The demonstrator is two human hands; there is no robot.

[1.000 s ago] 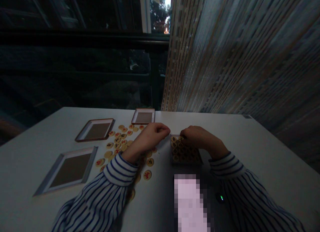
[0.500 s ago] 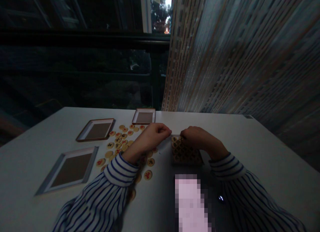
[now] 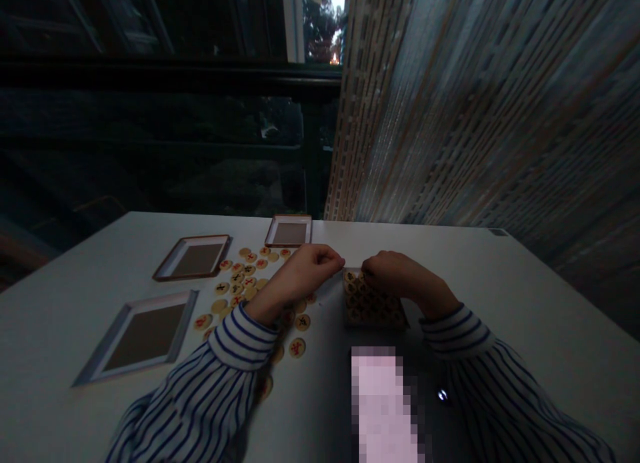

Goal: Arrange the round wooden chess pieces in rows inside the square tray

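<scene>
A small square box (image 3: 376, 327), its wall low, is filled with rows of round wooden Chinese chess pieces (image 3: 353, 302). Over its far part bends my right hand (image 3: 400, 274), fingers curled down at the pieces; what they hold, if anything, is hidden. Just left of the box's far corner, my left hand (image 3: 311, 268) is pinched closed, thumb against fingers, and I cannot make out anything between them. Loose Chinese chess pieces (image 3: 249, 282) with red or black characters lie scattered under and beyond my left forearm. One red-marked piece (image 3: 297, 348) lies nearer me.
Three shallow trays or lids rest on the white table (image 3: 450, 246): a grey-edged one (image 3: 183, 333) at left, a brown-rimmed one (image 3: 163, 260) behind it, another (image 3: 311, 231) at the back. A pixelated pink rectangle (image 3: 383, 403) lies in front of the box. A curtain (image 3: 425, 116) hangs behind.
Hardly anything differs: the whole view has shifted very slightly. Both hands keep their places and closed shapes beside and over the box.
</scene>
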